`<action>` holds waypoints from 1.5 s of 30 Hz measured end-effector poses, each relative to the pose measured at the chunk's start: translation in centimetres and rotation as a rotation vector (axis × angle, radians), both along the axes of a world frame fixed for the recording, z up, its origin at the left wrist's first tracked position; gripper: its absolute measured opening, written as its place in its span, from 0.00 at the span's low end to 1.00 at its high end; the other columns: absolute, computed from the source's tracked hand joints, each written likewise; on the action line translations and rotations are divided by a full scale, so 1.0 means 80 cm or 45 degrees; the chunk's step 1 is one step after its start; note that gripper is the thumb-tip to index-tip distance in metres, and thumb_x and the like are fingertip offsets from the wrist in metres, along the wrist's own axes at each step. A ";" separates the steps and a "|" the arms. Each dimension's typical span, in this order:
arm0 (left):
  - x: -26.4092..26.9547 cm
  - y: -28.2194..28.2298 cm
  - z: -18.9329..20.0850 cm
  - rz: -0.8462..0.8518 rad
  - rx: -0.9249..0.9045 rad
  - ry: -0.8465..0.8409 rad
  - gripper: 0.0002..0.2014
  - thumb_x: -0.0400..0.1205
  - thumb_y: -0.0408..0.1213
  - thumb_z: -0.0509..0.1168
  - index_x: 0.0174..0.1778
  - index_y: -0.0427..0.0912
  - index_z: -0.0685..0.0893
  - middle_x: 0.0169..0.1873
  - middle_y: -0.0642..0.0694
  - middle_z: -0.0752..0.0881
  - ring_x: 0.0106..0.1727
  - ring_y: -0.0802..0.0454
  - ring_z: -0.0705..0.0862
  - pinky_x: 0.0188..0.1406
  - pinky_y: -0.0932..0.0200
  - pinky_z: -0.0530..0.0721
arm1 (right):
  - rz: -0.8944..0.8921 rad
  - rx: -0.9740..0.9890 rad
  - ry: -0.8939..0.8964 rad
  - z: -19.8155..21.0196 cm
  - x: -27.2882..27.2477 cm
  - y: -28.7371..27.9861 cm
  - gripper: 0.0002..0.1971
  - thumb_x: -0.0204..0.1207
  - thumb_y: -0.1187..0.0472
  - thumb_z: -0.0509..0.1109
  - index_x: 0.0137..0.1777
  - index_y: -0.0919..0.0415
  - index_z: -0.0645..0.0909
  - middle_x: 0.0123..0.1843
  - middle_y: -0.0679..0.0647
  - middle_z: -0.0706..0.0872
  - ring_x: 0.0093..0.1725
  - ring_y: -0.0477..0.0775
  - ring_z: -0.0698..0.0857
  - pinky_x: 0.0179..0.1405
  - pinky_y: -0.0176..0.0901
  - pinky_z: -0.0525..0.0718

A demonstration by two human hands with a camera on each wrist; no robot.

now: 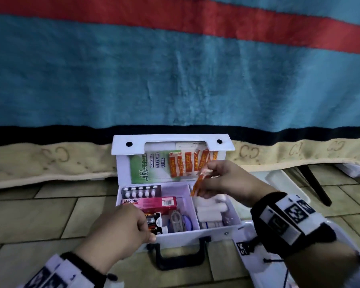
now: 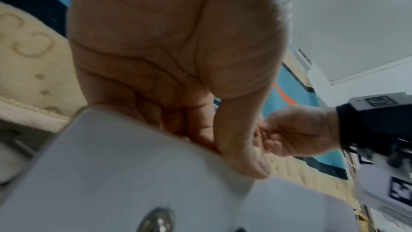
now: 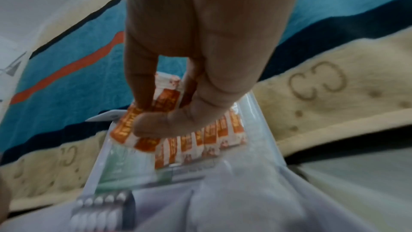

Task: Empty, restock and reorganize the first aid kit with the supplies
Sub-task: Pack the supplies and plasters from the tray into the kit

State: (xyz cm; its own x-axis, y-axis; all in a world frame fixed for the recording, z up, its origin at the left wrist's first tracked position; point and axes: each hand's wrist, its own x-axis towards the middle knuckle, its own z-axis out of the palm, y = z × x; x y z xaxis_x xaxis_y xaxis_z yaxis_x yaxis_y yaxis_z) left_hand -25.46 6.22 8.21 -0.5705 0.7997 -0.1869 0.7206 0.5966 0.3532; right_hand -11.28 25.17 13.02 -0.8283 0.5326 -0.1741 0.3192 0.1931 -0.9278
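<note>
Right hand point(image 1: 222, 181): grip pinched on orange plaster strips point(image 1: 197, 183), thumb against fingers, held above the right compartment of the open first aid kit point(image 1: 175, 235), at about 1 o'clock from the kit's centre. More plaster strips point(image 1: 183, 165) tucked behind the clear lid pocket at 12 o'clock, beside a green guide leaflet point(image 1: 142, 170).

Left hand point(image 1: 125, 227): grip curled over the kit's front wall at 7 o'clock, thumb outside, fingers inside, steadying the box on the tiled floor point(image 1: 29, 215).

Left compartment loaded: pill blister point(image 1: 140, 191) at the rear, pink box point(image 1: 154, 202) in front of it, small items nearer the front wall. White rolls point(image 1: 210, 208) in the right compartment.

Risks, as judgement:
- Thin, slick strips held fanned in one pinch: likely to slide apart and drop singly into the compartments, mixing with contents not yet emptied.
- Strips possibly joined or caught in the pocket: a sharp pull may drag neighbours or the leaflet out.
- Upright lid unsupported: a tug toward 6 o'clock may swing it shut if the left grip loosens.
</note>
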 end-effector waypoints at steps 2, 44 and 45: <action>0.000 0.000 -0.001 0.011 -0.010 0.006 0.14 0.67 0.57 0.74 0.29 0.51 0.84 0.31 0.56 0.84 0.36 0.62 0.82 0.33 0.66 0.75 | -0.045 -0.031 0.209 0.012 -0.016 0.008 0.10 0.74 0.78 0.67 0.37 0.65 0.79 0.31 0.58 0.89 0.27 0.49 0.86 0.32 0.37 0.87; 0.000 0.003 0.003 0.030 -0.041 -0.019 0.14 0.66 0.57 0.75 0.27 0.52 0.83 0.27 0.57 0.82 0.37 0.59 0.82 0.34 0.66 0.75 | -0.046 1.441 -0.444 0.018 -0.069 0.039 0.05 0.75 0.55 0.69 0.49 0.44 0.81 0.51 0.51 0.86 0.60 0.59 0.77 0.58 0.48 0.64; 0.000 0.003 0.002 0.030 -0.041 -0.024 0.14 0.66 0.57 0.75 0.27 0.52 0.84 0.28 0.57 0.83 0.38 0.59 0.83 0.35 0.66 0.76 | -0.051 1.479 -0.427 0.019 -0.067 0.036 0.05 0.75 0.55 0.70 0.49 0.46 0.81 0.51 0.50 0.87 0.60 0.57 0.77 0.57 0.46 0.61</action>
